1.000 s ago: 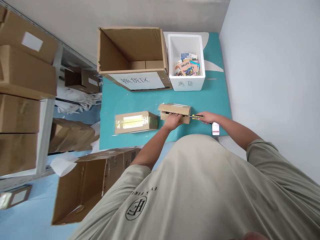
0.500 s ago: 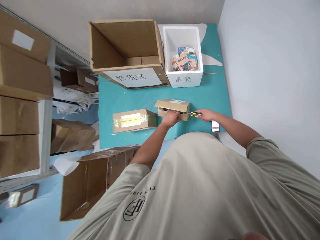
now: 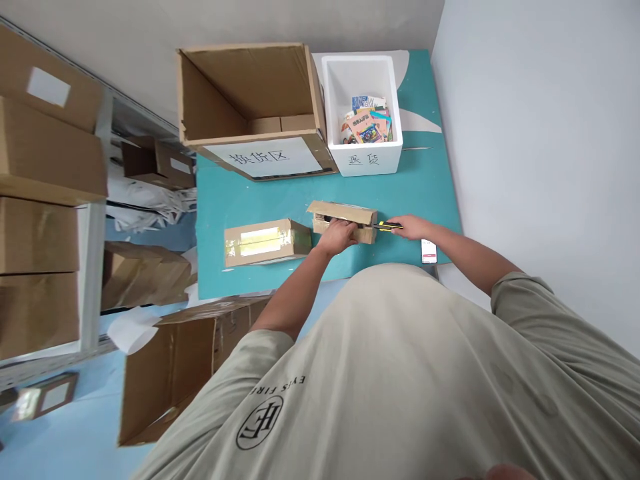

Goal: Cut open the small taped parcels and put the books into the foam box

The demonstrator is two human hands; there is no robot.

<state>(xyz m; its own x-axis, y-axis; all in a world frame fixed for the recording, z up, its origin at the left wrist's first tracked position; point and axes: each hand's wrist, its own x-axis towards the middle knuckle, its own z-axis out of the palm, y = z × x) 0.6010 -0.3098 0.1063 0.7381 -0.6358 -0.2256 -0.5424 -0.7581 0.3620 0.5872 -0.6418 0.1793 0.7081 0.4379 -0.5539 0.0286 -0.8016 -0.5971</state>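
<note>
A small cardboard box (image 3: 350,212) lies on the teal table, its top flap partly raised and something dark showing in the gap. My left hand (image 3: 338,237) grips the near side of this box, fingers reaching in under the flap. In my right hand (image 3: 411,227) is a yellow and black utility knife (image 3: 389,227), its tip at the box's right end. Whether the blade touches the cardboard is too small to tell. Left of my left hand sits a taped cardboard box (image 3: 267,242) with a white label.
A large open carton (image 3: 270,157) and a white foam box (image 3: 364,160) holding booklets (image 3: 369,127) stand at the table's back. A phone (image 3: 429,251) lies at the near right edge. Below left, an open carton (image 3: 170,367) rests on the floor beside shelves of boxes.
The view has shifted slightly. The flap sits a little lower over the small box. Both hands keep nearly the same places, the utility knife still at the box's right end.
</note>
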